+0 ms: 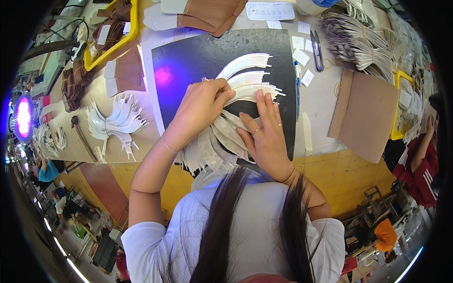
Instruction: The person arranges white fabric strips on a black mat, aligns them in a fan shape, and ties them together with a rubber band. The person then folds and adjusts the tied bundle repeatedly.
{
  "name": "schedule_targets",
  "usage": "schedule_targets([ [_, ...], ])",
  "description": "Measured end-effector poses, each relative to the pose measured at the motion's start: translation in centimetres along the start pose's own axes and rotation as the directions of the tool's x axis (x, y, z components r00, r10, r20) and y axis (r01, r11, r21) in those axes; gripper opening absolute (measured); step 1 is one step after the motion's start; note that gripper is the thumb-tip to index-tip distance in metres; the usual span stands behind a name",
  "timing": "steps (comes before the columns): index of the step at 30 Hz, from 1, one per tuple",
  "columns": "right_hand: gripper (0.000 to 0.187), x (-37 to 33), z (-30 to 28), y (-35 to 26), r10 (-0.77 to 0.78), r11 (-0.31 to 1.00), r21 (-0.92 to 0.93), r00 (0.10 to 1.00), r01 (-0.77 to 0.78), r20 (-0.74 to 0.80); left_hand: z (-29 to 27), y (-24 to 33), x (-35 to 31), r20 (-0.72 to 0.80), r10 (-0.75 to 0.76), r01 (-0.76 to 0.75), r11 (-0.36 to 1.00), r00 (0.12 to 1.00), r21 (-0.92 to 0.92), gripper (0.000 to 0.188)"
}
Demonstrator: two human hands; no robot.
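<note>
Curved white strips (243,64) lie in fanned rows on a black board (188,59). At the left end of the nearest row of strips (252,88), my left hand (203,103) is closed, with thumb and fingertips pinching the strip ends. My right hand (270,139) has its fingers stretched out, the longer fingertips resting on the right part of that same row. Below and between my hands, a bunch of greyish-beige curved strips (207,146) spreads over the board's near edge toward my lap. My left fingers hide part of the white strips.
Thread snips (319,55), a pen (297,82) and paper slips (300,57) lie right of the board, near a brown panel (368,113). Leftward are a tied white strip bundle (115,121), a hammer (82,134), brown pieces (130,73) and a yellow tray (136,23). Grey bundles (344,40) sit far right.
</note>
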State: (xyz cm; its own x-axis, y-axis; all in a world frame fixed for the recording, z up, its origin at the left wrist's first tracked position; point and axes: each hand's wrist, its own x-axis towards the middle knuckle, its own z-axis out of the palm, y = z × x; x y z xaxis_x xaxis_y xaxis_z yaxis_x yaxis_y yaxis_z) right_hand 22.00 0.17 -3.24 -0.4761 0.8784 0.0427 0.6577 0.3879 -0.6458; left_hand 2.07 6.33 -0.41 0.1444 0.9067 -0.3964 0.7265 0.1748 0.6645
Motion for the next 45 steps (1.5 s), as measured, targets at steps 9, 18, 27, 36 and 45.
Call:
schedule_targets([
  [9, 0.039, 0.03, -0.20, 0.06, 0.022, 0.997, 0.070, 0.999, -0.019, -0.046, 0.00, -0.01, 0.08, 0.001, -0.002, 0.002, 1.000, 1.000, 0.015, 0.028],
  [18, 0.029, 0.31, -0.36, -0.19, -0.009, 0.998, -0.060, 1.000, 0.008, -0.008, -0.08, 0.27, 0.04, 0.005, -0.021, 0.021, 1.000, 1.000, 0.003, 0.027],
  [27, 0.021, 0.88, -0.62, -0.52, -0.010, 0.977, -0.212, 0.999, 0.018, 0.037, 0.12, 0.09, 0.11, -0.001, -0.030, 0.030, 0.999, 1.000, 0.014, 0.028],
  [36, 0.022, 0.95, -0.23, -0.36, -0.014, 0.978, -0.207, 1.000, 0.018, 0.021, -0.18, -0.08, 0.01, 0.003, -0.068, 0.068, 0.997, 0.998, -0.022, 0.031],
  [45, 0.023, 0.86, -0.05, -0.37, -0.014, 0.980, -0.197, 1.000, 0.014, 0.001, 0.17, -0.29, -0.34, -0.116, 0.018, 0.006, 0.978, 0.993, 0.208, 0.033],
])
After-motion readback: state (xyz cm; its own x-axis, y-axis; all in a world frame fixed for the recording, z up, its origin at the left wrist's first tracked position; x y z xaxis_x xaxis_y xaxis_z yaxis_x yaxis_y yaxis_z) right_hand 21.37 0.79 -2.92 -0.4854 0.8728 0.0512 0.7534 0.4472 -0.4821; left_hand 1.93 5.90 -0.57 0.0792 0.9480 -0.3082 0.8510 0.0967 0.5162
